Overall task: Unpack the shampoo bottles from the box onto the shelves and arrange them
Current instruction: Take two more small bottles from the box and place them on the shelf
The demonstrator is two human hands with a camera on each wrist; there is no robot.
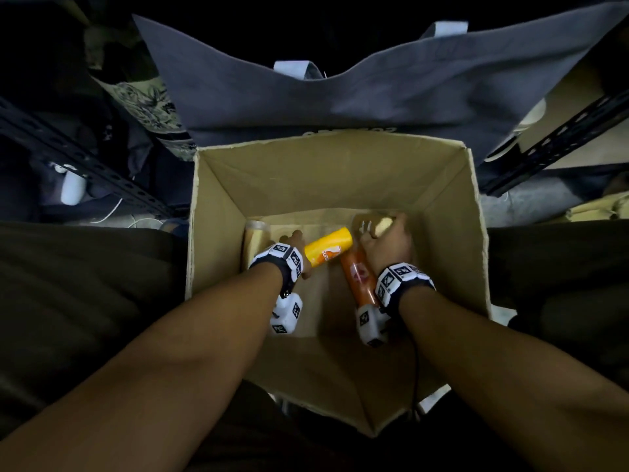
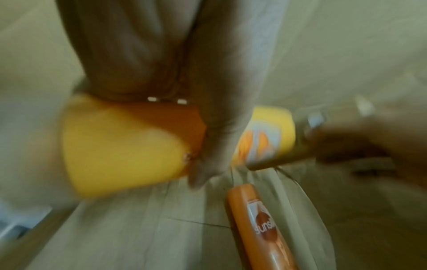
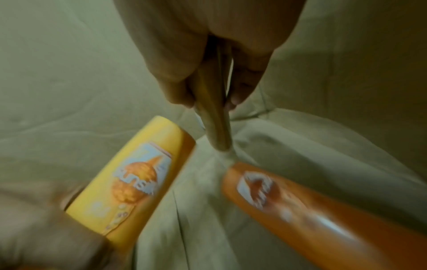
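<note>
Inside the box (image 1: 218, 185), the left hand (image 1: 292, 241) grips the yellow bottle (image 1: 328, 246), which lies tilted, cap end away. The right hand (image 1: 388, 241) pinches a tan bottle (image 3: 213, 118). The orange bottle (image 1: 360, 277) lies flat just beside the right wrist.

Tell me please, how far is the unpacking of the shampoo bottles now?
Early or middle stage; the shelves are hardly visible, so nothing shows as placed. In hand: the left hand grips the yellow bottle, and the right hand holds a golden-tan bottle, both inside the cardboard box. Left: the orange bottle and another tan bottle lie on the box floor.
</note>
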